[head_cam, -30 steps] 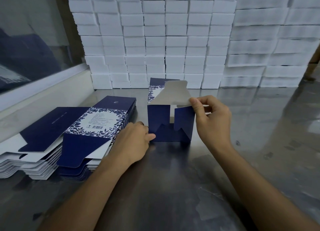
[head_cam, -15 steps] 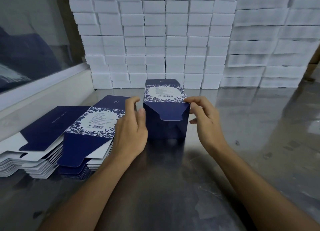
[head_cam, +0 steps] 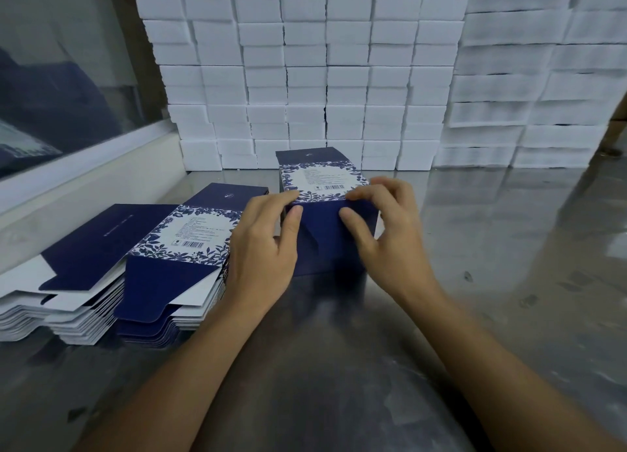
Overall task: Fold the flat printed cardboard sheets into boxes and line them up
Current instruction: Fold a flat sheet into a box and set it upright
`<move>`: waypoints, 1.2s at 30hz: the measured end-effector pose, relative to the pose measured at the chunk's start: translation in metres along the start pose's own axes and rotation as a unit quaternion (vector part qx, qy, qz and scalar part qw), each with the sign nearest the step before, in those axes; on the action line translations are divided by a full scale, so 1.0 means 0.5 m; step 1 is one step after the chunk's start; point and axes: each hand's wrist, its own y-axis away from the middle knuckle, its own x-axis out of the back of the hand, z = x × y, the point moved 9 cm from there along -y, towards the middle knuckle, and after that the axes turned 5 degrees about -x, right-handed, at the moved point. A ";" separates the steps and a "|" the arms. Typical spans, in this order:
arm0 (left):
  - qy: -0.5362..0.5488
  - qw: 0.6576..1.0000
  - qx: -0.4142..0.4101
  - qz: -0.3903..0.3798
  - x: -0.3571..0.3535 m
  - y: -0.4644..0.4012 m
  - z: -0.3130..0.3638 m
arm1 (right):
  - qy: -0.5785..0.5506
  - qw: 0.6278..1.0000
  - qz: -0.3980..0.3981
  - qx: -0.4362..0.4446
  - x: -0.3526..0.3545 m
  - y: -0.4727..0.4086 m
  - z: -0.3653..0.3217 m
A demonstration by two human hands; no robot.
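A navy box [head_cam: 322,187] with a white label framed in blue leaves lies on the steel table [head_cam: 509,248], its near end facing me. My left hand [head_cam: 263,248] holds its left side, thumb pressed on the navy end flap. My right hand [head_cam: 386,234] holds the right side, thumb on the same flap and fingers curled over the top edge. Left of the box lie two stacks of flat printed sheets [head_cam: 135,261], navy with the same leaf label.
A wall of stacked white blocks [head_cam: 305,78] rises behind the box and runs on to the right. A glass pane with a white ledge [head_cam: 84,166] borders the table on the left.
The box was open at its near end with a white flap up. It has since been turned label side up, and both thumbs now press the navy flap against that end.
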 end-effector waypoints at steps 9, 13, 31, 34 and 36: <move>0.000 1.000 -0.002 0.025 0.001 0.002 0.012 | 0.103 0.994 0.004 0.025 -0.059 0.018 -0.067; 0.015 0.999 -0.010 0.026 -0.001 0.000 0.014 | 0.065 0.997 0.013 0.027 -0.056 0.007 -0.063; 0.082 0.991 0.069 -0.084 -0.065 0.032 -0.052 | -0.042 0.999 0.014 -0.024 -0.024 -0.006 0.028; 0.078 0.990 0.065 -0.102 -0.072 0.036 -0.057 | -0.083 0.995 -0.011 -0.060 -0.023 -0.012 0.053; 0.077 0.989 0.058 -0.108 -0.073 0.037 -0.056 | -0.089 0.995 0.004 -0.044 -0.014 -0.018 0.048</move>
